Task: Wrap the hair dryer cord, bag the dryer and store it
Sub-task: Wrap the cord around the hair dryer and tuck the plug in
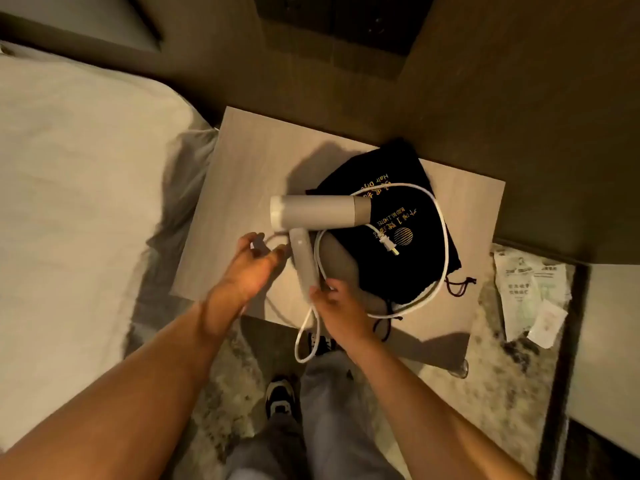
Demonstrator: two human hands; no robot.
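A white hair dryer [318, 211] is held above a small wooden table [242, 161], barrel pointing left, handle pointing down toward me. My right hand [337, 308] grips the lower end of the handle. My left hand [252, 265] pinches a stretch of the white cord [445, 244] just left of the handle. The cord loops wide to the right over a black drawstring bag [408, 271] with gold print, which lies flat on the table. The plug [388, 244] rests on the bag. A short loop of cord hangs below my right hand.
A bed with pale linen [79, 188] stands to the left of the table. Crumpled papers [530, 292] lie on the floor to the right. A dark wall panel runs behind the table. My legs and shoes [280, 396] are on a patterned carpet below.
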